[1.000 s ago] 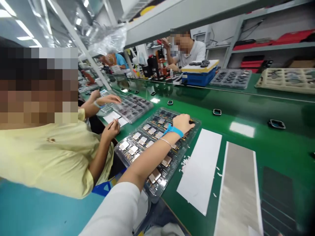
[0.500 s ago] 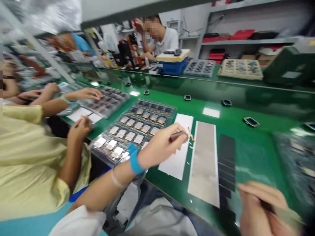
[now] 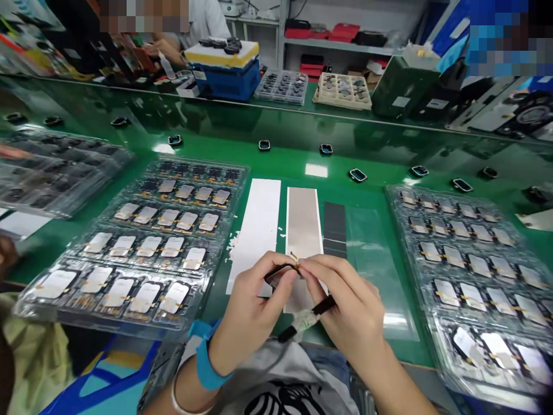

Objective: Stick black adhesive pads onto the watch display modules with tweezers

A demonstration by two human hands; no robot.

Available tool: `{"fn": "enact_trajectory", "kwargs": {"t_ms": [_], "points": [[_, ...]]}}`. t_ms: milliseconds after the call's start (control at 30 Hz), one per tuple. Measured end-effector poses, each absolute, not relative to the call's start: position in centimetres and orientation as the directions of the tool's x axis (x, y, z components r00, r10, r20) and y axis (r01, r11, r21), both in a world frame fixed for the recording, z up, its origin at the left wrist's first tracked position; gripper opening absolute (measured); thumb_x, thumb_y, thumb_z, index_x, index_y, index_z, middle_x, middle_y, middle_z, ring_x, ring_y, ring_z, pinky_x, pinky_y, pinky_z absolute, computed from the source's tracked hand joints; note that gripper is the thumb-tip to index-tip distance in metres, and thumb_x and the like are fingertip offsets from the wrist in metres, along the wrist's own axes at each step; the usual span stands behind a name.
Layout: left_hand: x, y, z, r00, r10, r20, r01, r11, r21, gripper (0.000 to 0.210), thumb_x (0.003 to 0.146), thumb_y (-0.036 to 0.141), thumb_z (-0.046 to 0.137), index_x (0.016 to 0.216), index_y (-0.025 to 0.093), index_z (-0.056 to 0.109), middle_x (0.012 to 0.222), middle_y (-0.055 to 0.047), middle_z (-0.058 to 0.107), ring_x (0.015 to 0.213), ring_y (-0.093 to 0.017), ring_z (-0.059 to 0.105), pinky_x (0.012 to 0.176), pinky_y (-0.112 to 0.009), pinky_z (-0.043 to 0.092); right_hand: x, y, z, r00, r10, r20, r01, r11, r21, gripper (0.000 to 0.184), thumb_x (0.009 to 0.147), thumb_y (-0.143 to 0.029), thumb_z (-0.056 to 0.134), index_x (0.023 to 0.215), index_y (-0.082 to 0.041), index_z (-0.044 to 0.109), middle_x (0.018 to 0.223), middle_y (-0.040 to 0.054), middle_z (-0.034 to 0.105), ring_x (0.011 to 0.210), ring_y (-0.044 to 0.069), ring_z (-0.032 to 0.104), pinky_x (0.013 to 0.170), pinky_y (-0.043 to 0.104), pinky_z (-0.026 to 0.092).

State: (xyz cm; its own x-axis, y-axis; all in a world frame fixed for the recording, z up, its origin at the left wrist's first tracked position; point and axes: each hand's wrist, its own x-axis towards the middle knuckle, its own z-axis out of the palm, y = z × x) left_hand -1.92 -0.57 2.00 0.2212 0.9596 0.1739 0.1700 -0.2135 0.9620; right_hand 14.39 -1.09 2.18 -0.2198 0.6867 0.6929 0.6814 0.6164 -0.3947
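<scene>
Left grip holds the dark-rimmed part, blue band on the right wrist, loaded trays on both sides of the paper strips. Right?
One error: the blue band is on the left wrist, as the head view shows. Left grip does hold the dark-rimmed part, with loaded trays on both sides of the paper strips.

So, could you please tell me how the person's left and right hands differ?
The left hand holds a small dark-edged part, while the right hand holds a dark tool with a translucent wrap. A blue band circles the left wrist; the right wrist is bare. Both hands meet at the part.
</scene>
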Motion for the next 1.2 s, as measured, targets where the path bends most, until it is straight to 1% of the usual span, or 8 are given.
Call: {"fn": "enact_trajectory", "kwargs": {"t_ms": [200, 333, 467, 567, 767, 867, 933, 1200], "points": [[-2.1, 0.0, 0.8, 0.190, 0.966, 0.176, 0.307, -0.229, 0.924, 0.010, 0.099, 0.024, 0.053, 0.098, 0.022, 0.062, 0.078, 0.002, 0.063, 0.069, -0.012, 0.060, 0.064, -0.021, 0.048, 13.6, -0.5, 1.2, -0.223, 0.747, 0.626, 0.698, 0.571, -0.432, 0.018, 0.092, -0.010, 0.057, 0.107, -0.017, 0.063, 0.093, 0.0065, 0.070, 0.078, 0.014, 0.069, 0.063, 0.023, 0.054], [-2.3, 0.2, -0.1, 0.164, 0.971, 0.172, 0.311, -0.216, 0.926, 0.008, 0.097, 0.025, 0.055, 0.096, 0.021, 0.063, 0.083, 0.000, 0.067, 0.073, -0.013, 0.062, 0.066, -0.021, 0.049, 13.5, 0.8, 1.9, -0.189, 0.843, 0.503, 0.645, 0.493, -0.584, 0.011, 0.091, -0.012, 0.054, 0.092, -0.018, 0.063, 0.084, 0.0022, 0.067, 0.074, 0.011, 0.065, 0.060, 0.021, 0.048], [-2.6, -0.2, -1.0, 0.147, 0.975, 0.168, 0.145, -0.189, 0.971, 0.008, 0.099, 0.025, 0.054, 0.099, 0.021, 0.060, 0.076, 0.002, 0.063, 0.066, -0.011, 0.059, 0.062, -0.021, 0.047, 13.6, 3.5, 2.9, -0.128, 0.949, 0.289, 0.523, 0.312, -0.793, 0.010, 0.085, -0.013, 0.062, 0.077, -0.019, 0.062, 0.076, -0.0018, 0.064, 0.067, 0.009, 0.058, 0.060, 0.021, 0.042], [-2.5, -0.5, -1.1, 0.096, 0.988, 0.120, -0.056, -0.115, 0.992, 0.009, 0.101, 0.029, 0.051, 0.099, 0.022, 0.055, 0.068, 0.004, 0.052, 0.057, -0.009, 0.050, 0.056, -0.019, 0.042, 13.0, 5.7, 2.7, -0.142, 0.988, 0.058, 0.476, 0.120, -0.871, 0.015, 0.079, -0.013, 0.068, 0.067, -0.018, 0.062, 0.072, -0.0006, 0.065, 0.068, 0.011, 0.057, 0.066, 0.024, 0.042], [-2.3, -0.7, -0.8, 0.041, 0.999, 0.007, -0.250, 0.004, 0.968, 0.012, 0.102, 0.033, 0.049, 0.096, 0.023, 0.047, 0.068, 0.006, 0.047, 0.057, -0.008, 0.047, 0.057, -0.017, 0.044, 12.3, 5.7, 2.0, -0.403, 0.903, -0.151, 0.231, -0.060, -0.971, 0.016, 0.086, -0.030, 0.064, 0.076, -0.017, 0.069, 0.074, 0.0021, 0.071, 0.068, 0.014, 0.064, 0.065, 0.027, 0.048], [-2.4, -0.7, -0.9, 0.044, 0.999, 0.015, -0.208, -0.006, 0.978, 0.010, 0.103, 0.031, 0.049, 0.097, 0.023, 0.047, 0.068, 0.005, 0.050, 0.059, -0.008, 0.049, 0.056, -0.017, 0.042, 12.9, 4.8, 2.2, -0.459, 0.854, -0.245, 0.009, -0.271, -0.962, 0.022, 0.084, -0.039, 0.069, 0.076, -0.018, 0.069, 0.069, 0.0010, 0.070, 0.065, 0.013, 0.063, 0.066, 0.027, 0.049], [-2.4, -0.7, -1.0, 0.043, 0.999, 0.029, -0.165, -0.021, 0.986, 0.009, 0.103, 0.030, 0.049, 0.098, 0.023, 0.047, 0.069, 0.005, 0.052, 0.059, -0.008, 0.049, 0.056, -0.017, 0.041, 13.2, 4.5, 2.2, -0.439, 0.862, -0.253, -0.065, -0.311, -0.948, 0.022, 0.081, -0.039, 0.074, 0.072, -0.019, 0.070, 0.067, -0.0003, 0.069, 0.063, 0.011, 0.060, 0.065, 0.026, 0.048], [-2.3, -0.3, -1.0, 0.075, 0.996, 0.048, -0.067, -0.043, 0.997, 0.004, 0.104, 0.028, 0.047, 0.100, 0.025, 0.046, 0.071, 0.006, 0.049, 0.062, -0.008, 0.047, 0.058, -0.016, 0.040, 13.3, 4.6, 1.8, -0.405, 0.870, -0.282, -0.056, -0.332, -0.942, 0.023, 0.077, -0.038, 0.078, 0.071, -0.017, 0.072, 0.056, -0.0040, 0.060, 0.050, 0.005, 0.044, 0.050, 0.021, 0.030]]}}
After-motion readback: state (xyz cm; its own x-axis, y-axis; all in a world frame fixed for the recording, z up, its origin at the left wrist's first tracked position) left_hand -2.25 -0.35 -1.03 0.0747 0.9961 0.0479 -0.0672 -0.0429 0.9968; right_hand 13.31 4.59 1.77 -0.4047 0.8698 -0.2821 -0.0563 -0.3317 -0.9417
